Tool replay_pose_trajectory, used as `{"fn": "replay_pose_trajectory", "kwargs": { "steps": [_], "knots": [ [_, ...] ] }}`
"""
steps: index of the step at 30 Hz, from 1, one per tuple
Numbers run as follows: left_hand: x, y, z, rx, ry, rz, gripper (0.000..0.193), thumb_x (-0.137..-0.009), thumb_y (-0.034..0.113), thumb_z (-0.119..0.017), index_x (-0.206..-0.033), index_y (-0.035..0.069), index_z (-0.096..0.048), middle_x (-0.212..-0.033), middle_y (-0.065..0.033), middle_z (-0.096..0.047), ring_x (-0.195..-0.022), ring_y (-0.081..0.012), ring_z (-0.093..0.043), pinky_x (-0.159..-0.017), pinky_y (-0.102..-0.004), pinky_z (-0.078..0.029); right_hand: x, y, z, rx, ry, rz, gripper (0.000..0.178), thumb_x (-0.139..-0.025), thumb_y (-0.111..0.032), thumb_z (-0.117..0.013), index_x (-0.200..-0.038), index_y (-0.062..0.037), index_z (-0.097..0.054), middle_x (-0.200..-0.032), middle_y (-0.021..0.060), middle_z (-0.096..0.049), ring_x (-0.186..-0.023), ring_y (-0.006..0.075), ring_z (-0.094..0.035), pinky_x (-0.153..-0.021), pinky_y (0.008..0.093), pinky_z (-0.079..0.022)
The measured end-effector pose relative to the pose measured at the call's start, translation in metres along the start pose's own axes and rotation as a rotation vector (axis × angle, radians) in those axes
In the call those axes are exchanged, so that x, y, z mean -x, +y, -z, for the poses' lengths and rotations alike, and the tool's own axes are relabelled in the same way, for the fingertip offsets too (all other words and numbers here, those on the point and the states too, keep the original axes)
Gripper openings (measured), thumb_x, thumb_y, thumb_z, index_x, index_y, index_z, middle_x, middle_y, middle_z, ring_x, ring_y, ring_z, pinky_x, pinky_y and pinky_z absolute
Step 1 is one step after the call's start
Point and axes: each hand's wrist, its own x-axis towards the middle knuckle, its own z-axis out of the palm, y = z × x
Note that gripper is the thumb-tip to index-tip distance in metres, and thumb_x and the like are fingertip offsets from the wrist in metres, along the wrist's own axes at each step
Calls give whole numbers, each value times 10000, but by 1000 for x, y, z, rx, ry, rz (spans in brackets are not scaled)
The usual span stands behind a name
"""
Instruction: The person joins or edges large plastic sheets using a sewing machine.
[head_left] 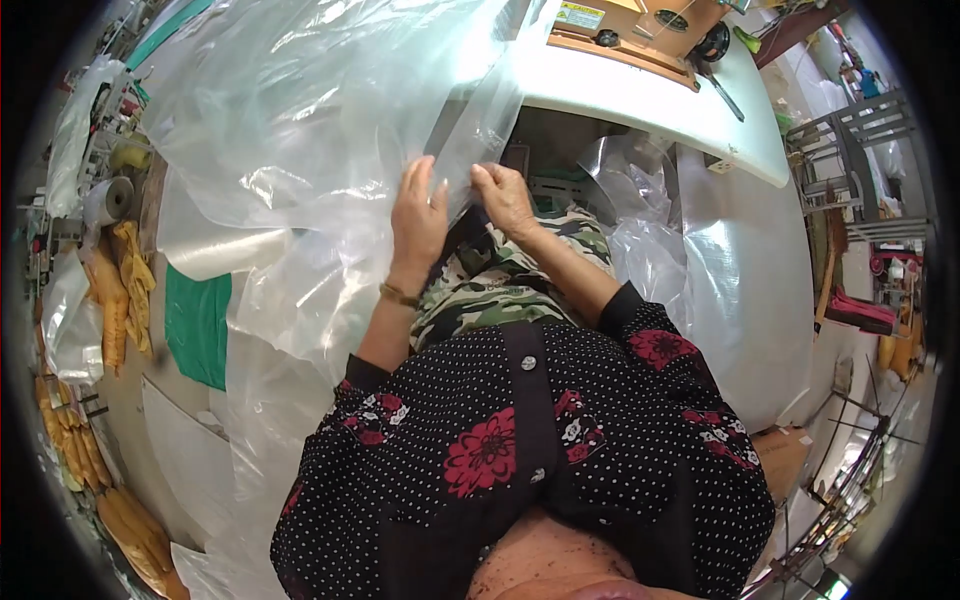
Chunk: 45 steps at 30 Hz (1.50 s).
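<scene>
A large sheet of clear plastic film [300,130] spreads over the left side of the white table and hangs down beside my lap. One narrow folded strip of it runs between my hands toward the far edge. My left hand [417,222] rests against the film with its fingers stretched out and the thumb apart. Close by on the right, my right hand [506,198] pinches the edge of the strip between thumb and curled fingers. Film hides part of what lies beneath it.
On the white table [640,105] stands a brown machine [640,35] with a black knob; a dark pen-like tool [725,97] lies beside it. More clear film hangs under the table's right side. A grey metal rack [860,165] stands far right, a cardboard box [782,455] lower right.
</scene>
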Motion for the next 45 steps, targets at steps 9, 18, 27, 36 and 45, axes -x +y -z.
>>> {"fn": "replay_pose_trajectory", "kwargs": {
  "steps": [9, 18, 27, 36, 45],
  "knots": [
    [-54, -65, -24, 142, -111, 249, 660, -915, 489, -556, -1298, -45, -503, -1283, -279, -546, -1194, -394, -526, -1013, -407, -410, 56, -126, 95, -1171, -577, 143, 366, -980, -306, -484, -727, -47, -537, -748, 73, -549, -790, 247, -581, -745, 428, -503],
    [-70, -121, -50, 356, -154, 297, 535, -942, 444, -526, -1183, -28, -602, -1181, -231, -625, -1097, -350, -589, -937, -422, -444, 67, -106, 112, -1242, -344, -43, 329, -959, -335, -526, -1110, -55, -606, -1037, 112, -622, -910, 302, -601, -855, 494, -474],
    [-81, 4, 124, -855, 750, -285, 780, -866, 530, -633, -1403, 2, -428, -1467, -195, -400, -1362, -335, -338, -1120, -531, -182, 69, -53, 116, -847, -278, -154, 261, -925, -233, -556, -773, -32, -624, -744, 23, -607, -678, 117, -551, -656, 273, -447],
    [-77, -20, 113, -485, -41, 58, 441, -901, 275, -635, -1281, 61, -566, -1362, -136, -529, -1281, -340, -461, -1065, -449, -357, 25, 2, 122, -2, -264, -236, 382, -934, -299, -570, -741, 23, -636, -666, 82, -626, -635, 159, -606, -597, 324, -484],
    [-131, 38, 105, -744, 441, -668, 475, -855, 149, -694, -1311, 119, -566, -1426, -83, -463, -1352, -267, -406, -1140, -494, -177, -69, -154, 91, 806, 268, 901, 326, -857, -253, -673, -1077, -28, -592, -1090, 150, -619, -1045, 300, -583, -877, 409, -450]
  ]
}}
